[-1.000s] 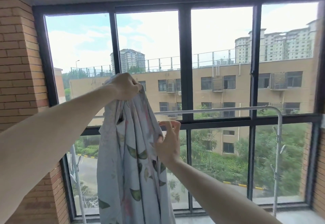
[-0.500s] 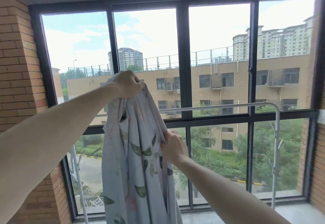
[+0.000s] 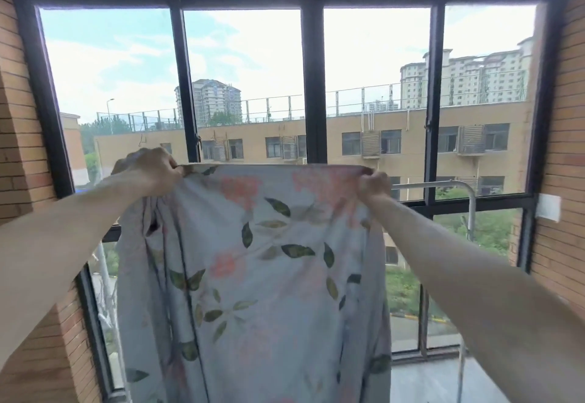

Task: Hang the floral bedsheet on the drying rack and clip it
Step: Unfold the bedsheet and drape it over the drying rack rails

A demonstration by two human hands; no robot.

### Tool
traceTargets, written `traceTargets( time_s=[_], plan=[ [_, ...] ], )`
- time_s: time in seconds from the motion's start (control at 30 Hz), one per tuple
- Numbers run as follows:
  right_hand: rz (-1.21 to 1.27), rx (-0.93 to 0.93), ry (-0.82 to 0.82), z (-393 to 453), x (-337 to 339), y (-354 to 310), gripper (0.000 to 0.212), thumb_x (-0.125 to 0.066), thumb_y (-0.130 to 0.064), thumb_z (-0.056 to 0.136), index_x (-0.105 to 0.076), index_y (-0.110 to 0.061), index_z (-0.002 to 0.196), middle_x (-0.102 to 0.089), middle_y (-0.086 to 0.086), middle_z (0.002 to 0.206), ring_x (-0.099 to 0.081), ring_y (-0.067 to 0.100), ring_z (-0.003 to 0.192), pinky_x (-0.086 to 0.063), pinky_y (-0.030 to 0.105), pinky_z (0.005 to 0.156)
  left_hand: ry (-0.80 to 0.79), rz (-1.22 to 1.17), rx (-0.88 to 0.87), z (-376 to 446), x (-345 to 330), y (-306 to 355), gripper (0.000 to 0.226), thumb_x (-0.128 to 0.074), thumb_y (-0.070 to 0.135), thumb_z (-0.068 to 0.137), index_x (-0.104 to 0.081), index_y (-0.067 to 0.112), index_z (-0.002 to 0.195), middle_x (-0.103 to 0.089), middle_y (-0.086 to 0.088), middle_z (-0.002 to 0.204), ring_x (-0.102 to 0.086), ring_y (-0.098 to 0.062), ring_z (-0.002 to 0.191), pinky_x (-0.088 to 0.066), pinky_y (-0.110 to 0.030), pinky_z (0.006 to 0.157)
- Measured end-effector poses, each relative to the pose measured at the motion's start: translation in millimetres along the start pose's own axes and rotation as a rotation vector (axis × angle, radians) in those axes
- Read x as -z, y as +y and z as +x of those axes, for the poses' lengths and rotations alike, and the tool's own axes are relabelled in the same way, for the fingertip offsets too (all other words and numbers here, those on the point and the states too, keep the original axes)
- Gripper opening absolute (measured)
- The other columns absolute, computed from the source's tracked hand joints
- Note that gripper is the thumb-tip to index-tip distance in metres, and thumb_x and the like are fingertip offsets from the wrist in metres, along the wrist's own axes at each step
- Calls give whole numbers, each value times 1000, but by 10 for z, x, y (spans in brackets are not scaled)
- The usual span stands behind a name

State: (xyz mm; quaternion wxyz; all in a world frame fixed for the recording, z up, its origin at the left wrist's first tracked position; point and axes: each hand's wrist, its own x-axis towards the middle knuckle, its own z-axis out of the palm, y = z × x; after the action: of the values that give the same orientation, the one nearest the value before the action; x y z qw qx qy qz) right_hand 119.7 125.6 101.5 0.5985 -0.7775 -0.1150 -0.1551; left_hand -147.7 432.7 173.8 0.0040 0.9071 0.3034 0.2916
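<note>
The floral bedsheet, pale with pink flowers and green leaves, hangs spread out in front of me. My left hand grips its top edge at the left, with a bunch of cloth gathered under it. My right hand pinches the top edge at the right. The edge is stretched taut between both hands, about level with the top bar of the metal drying rack. The sheet hides most of that bar; only its right end and right post show. No clip is in view.
A black-framed window fills the wall behind the rack. Brick walls stand at the left and right. A white plate is fixed to the right wall. The rack's left leg shows beside the sheet.
My right hand took hold of the sheet's edge and pulled it out to the right. The bunched sheet is now spread wide between both hands, and my view has moved closer.
</note>
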Motion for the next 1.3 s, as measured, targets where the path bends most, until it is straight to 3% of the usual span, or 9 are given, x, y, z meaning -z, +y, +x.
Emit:
traceTargets(
  time_s=[0.2,0.53,0.63,0.77,0.87,0.97,1.1,1.2,1.3],
  plan=[
    [-66,564,34,52,292,-1204,39,-42,-17,103,-47,-23,64,-49,-7,63,-45,8,56,-39,21,58,58,-91,52,100,47,-364,71,-46,70,96,-59,11,60,-53,-5,47,-50,-22,45,-32,-27,53],
    [-76,462,-38,21,248,-681,50,-47,-30,105,-38,-18,58,-35,-3,51,-31,10,41,-28,22,42,-78,-227,-89,-55,221,-158,23,-52,37,105,-71,28,114,-73,-3,105,-68,-27,90,-54,-37,79],
    [-28,443,-141,-80,205,-665,51,-49,-26,107,-36,-20,58,-30,-6,49,-24,3,32,-25,15,37,-152,-387,-155,-98,228,-55,39,-41,9,104,-72,32,104,-71,-7,84,-47,-18,50,-39,-25,49],
    [31,422,-221,-255,6,-694,52,-53,-27,105,-38,-21,56,-31,-12,43,-26,3,33,-28,17,39,-189,-484,-188,-172,236,285,42,-36,-8,93,-70,5,73,-74,2,103,-48,-14,52,-34,-22,44],
    [83,417,-264,-402,-142,-766,50,-54,-26,104,-42,-19,56,-34,-12,42,-31,2,34,-29,15,37,-188,-514,-245,-308,193,592,41,-35,-9,93,-64,8,68,-64,5,65,-34,-11,43,-30,-19,37],
    [130,421,-266,-527,-248,-877,48,-55,-26,102,-41,-19,57,-33,-8,45,-29,5,36,-28,15,37,-209,-366,-360,-371,80,853,29,-45,19,105,-70,9,93,-67,-7,90,-53,-18,68,-42,-22,59],
    [149,411,-285,-627,-357,-991,49,-58,-28,100,-42,-21,54,-33,-12,41,-30,6,37,-29,17,40,-302,-352,-324,-500,-144,1070,103,-50,105,55,-72,27,118,-60,10,116,-62,-11,104,-51,-32,90],
    [163,415,-334,-675,-397,-1042,44,-60,-32,100,-48,-18,60,-37,-7,46,-33,8,40,-32,19,43,-330,-354,-304,-545,-300,1201,111,-56,106,42,-69,37,127,-64,26,116,-67,-3,98,-58,-36,90],
    [189,416,-355,-687,-390,-1051,47,-62,-35,100,-46,-20,59,-35,-9,44,-32,7,40,-30,19,43,-323,-461,-288,-451,-420,1252,49,-75,77,72,-82,33,94,-68,19,65,-54,-7,51,-48,-24,54]
  ],
)
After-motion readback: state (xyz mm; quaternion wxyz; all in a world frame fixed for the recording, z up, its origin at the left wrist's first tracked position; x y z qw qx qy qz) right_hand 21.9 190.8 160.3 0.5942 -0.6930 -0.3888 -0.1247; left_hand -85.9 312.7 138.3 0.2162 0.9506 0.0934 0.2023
